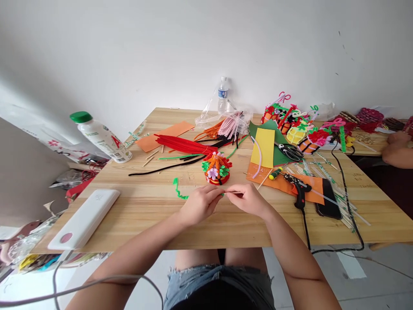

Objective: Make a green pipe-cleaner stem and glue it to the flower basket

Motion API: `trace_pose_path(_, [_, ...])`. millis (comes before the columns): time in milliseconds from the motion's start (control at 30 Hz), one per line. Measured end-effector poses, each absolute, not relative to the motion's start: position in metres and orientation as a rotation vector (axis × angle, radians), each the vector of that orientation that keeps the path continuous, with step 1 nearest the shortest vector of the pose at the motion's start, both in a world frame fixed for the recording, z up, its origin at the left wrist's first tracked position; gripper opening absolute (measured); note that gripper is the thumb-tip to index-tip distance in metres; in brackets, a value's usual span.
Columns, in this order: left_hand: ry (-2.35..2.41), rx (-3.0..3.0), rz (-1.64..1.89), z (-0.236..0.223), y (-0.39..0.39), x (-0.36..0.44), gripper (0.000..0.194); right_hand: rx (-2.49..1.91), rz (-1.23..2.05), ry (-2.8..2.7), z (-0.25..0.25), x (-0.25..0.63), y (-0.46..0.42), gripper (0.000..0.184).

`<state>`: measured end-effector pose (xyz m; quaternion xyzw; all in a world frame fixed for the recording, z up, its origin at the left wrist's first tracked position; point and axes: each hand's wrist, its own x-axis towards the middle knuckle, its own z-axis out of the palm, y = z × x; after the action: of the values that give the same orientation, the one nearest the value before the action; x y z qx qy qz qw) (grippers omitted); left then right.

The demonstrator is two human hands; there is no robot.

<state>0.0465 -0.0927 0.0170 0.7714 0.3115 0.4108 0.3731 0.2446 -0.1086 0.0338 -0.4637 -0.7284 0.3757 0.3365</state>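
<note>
My left hand point(201, 204) is closed in a pinch on a green pipe cleaner point(177, 189). Its wavy free end trails out to the left, and a bit of green shows at my fingertips. Close against it, my right hand point(248, 199) pinches a thin brownish stick point(232, 192) that points at the left fingertips. Whether the pipe cleaner is wound round the stick is hidden by the fingers. Just beyond both hands stands a small ornament point(216, 168) of red, orange, green and lilac pipe cleaners.
Red pipe cleaners point(182, 144) lie behind the ornament. To the right are scissors point(288, 150), a glue gun point(300, 189) with its cable, a phone point(327, 200) and finished pipe-cleaner pieces point(314, 140). A power bank point(85, 219) and bottle point(103, 140) stand left. Another person's hand point(396, 146) is far right.
</note>
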Motion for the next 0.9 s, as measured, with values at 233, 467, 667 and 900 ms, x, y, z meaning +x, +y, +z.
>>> trace_pose_path(233, [0.652,1.081,0.755,0.014,-0.084,0.045,0.027,-1.744,0.218,-1.623,0.039,0.285,-0.086,0.033])
trace_pose_path(467, [0.501,0.789,0.789,0.033,-0.079,0.035,0.022,-2.306,0.016,-1.824,0.025,0.329,-0.065,0.025])
trace_pose_path(667, [0.605,1.211,0.894,0.026,-0.079,0.027,0.029,-2.007,-0.110,-1.734,0.024,0.315,-0.065,0.024])
trace_pose_path(900, [0.762,2.041,0.864,0.016,-0.084,0.034,0.020,-2.128,-0.091,-1.332,0.026,0.340,-0.065,0.029])
